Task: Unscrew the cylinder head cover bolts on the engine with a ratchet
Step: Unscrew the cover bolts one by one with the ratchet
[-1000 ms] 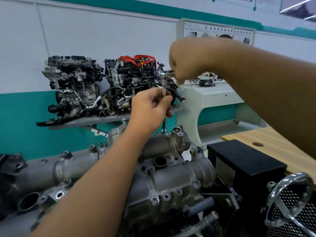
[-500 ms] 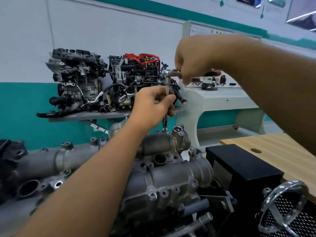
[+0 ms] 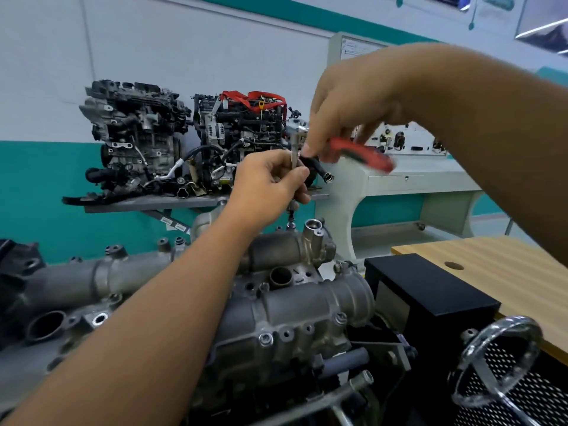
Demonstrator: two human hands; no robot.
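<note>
The grey cylinder head cover (image 3: 295,305) of the engine fills the lower middle, with several bolts (image 3: 265,338) along its near edge. A ratchet with a red handle (image 3: 359,152) carries a thin upright extension bar (image 3: 293,155) that runs down to a bolt (image 3: 290,224) at the cover's far edge. My left hand (image 3: 270,182) pinches the extension bar partway down. My right hand (image 3: 350,99) grips the ratchet near its head, and the handle sticks out to the right, blurred.
Two display engines (image 3: 135,133) sit on a wall shelf (image 3: 172,202) behind. A black box (image 3: 430,290), a wooden table (image 3: 498,265) and a clear wheel over a perforated guard (image 3: 498,364) stand at the right. A white trainer bench (image 3: 412,179) stands further back.
My right hand has swung the ratchet, so the red handle now sticks out to the right. My left hand keeps its pinch on the extension bar. The camera has shifted slightly.
</note>
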